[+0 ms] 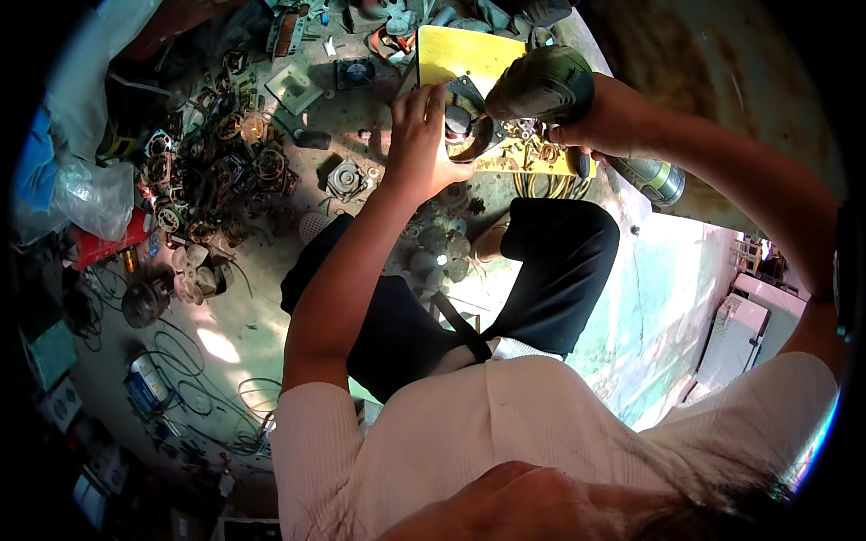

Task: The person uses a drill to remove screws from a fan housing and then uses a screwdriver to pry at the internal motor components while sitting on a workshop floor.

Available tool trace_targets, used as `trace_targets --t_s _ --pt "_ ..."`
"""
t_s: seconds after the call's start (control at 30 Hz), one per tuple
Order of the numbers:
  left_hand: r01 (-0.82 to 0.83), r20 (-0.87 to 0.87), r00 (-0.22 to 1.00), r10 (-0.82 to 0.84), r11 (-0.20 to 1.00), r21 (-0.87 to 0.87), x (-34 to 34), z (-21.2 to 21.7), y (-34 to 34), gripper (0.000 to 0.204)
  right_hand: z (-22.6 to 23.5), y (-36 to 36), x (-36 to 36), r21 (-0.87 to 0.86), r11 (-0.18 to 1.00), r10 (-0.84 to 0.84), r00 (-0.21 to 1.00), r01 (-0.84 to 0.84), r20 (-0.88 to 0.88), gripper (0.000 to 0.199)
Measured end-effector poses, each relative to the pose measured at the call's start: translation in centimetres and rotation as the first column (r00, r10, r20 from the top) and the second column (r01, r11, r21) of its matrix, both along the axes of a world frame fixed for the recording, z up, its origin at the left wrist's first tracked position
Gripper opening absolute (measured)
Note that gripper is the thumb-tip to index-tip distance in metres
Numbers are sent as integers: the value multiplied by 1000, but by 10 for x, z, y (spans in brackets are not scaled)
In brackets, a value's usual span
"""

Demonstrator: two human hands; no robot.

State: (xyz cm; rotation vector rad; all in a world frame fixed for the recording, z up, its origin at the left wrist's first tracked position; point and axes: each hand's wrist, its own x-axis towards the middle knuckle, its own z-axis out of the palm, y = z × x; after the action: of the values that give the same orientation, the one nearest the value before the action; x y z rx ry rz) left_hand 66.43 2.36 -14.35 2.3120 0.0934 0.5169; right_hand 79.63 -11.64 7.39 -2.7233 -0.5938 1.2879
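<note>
My left hand point(418, 135) is wrapped round the left side of a small motor part point(458, 120), with a dark flat frame, an open ring and a dark round core. In my right hand point(606, 117) I grip a cordless drill point(541, 86) by its handle. Its dark green body points left, with the front end close to the right side of the motor part; whether the tip touches a screw is hidden. Below my right wrist the drill's base point(651, 182) shows. Under both hands lies a yellow board point(469, 52), with small loose metal parts point(539, 155) on it.
A heap of stripped motor parts point(225, 167) covers the floor at left. Nearer are a fan blade point(192, 273) and loose cables point(194, 374). A square metal part point(345, 179) and a pale plate point(293, 88) lie left of my hand. Coiled yellowish wire point(550, 186) hangs by the board.
</note>
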Motion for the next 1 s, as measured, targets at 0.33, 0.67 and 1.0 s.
trace_targets --t_s 0.33,0.67,1.0 --pt "-13 31 999 13 1000 -5 1 -3 1 116 -1 -9 -4 33 999 40 999 -41 32 20" --pt "-24 -66 998 20 998 -58 0 6 -2 116 -8 -24 -7 116 992 -49 998 45 27 26" --pt "-59 -202 977 64 998 30 1 8 1 126 -16 -41 -17 312 950 -36 998 20 43 20"
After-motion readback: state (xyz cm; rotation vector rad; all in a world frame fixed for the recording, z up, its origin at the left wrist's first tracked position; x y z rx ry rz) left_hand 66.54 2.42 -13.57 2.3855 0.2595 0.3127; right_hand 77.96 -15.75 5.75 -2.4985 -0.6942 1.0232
